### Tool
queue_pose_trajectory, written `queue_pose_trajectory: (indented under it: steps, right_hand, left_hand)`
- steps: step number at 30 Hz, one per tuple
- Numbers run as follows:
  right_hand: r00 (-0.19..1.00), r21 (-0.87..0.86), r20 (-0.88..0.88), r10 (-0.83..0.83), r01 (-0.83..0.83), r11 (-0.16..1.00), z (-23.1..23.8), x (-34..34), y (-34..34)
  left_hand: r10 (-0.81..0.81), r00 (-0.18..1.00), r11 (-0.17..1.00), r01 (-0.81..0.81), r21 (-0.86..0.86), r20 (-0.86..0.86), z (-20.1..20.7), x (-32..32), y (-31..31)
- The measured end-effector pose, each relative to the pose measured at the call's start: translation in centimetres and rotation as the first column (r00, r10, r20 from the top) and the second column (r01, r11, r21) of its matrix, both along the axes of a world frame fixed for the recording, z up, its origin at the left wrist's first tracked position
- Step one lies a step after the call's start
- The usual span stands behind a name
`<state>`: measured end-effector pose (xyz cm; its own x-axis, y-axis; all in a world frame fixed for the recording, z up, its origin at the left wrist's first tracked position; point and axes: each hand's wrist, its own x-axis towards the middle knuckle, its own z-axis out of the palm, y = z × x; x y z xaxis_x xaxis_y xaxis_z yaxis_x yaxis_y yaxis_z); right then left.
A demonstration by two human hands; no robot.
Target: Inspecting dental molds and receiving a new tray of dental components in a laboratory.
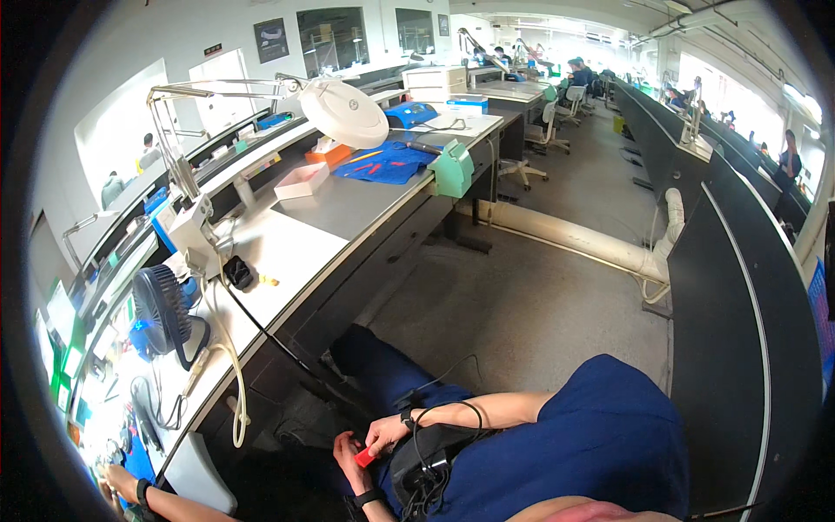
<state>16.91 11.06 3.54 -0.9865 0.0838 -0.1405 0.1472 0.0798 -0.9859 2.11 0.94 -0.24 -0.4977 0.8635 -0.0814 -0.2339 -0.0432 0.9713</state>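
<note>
My right hand (384,432), a dark band on its wrist, is closed on a small flat red object (365,458) above my lap. Against that red object's other side is my left hand (347,456), its fingers curled around it; a black band circles that wrist too. What kind of object it is cannot be made out. Beside my hands, a black pouch with bundled black cables (424,470) rests against my waist, and a thin cable loops over my right forearm.
A co-worker's hand (122,483) reaches onto the bench at lower left. Along the bench (291,248) stand a desk fan (161,309), a magnifier lamp (344,113), a pink-white box (302,180) and a blue cloth (383,163). A white pipe (565,235) crosses the floor; a dark partition (718,322) rises right.
</note>
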Motion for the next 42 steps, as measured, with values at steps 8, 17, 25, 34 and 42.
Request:
queue_pose_trajectory:
  steps: [8,17,25,34,42]
  right_hand:
    - [0.999,0.110,-0.010,-0.032,0.033,0.993,0.7,-0.1,-0.1]
    - [0.998,0.128,-0.052,-0.041,0.048,0.991,1.5,0.1,0.2]
    - [0.999,0.113,-0.040,-0.012,0.016,0.993,2.2,0.6,-0.2]
    - [0.999,0.168,-0.055,-0.003,0.012,0.986,1.8,0.1,-0.1]
    - [1.000,0.073,-0.008,-0.016,0.017,0.997,2.8,0.5,-0.3]
  left_hand:
    - [0.060,0.995,0.997,-0.063,-0.035,-0.085,1.6,1.0,0.0]
    - [0.058,0.952,0.998,-0.057,0.011,-0.301,3.5,2.1,0.1]
    - [0.110,0.993,0.994,-0.111,0.013,0.035,3.2,2.2,0.2]
    - [-0.029,0.832,0.994,0.080,0.068,-0.554,0.9,1.6,-0.4]
    - [0.041,0.931,0.999,-0.045,-0.002,-0.363,3.3,2.0,0.1]
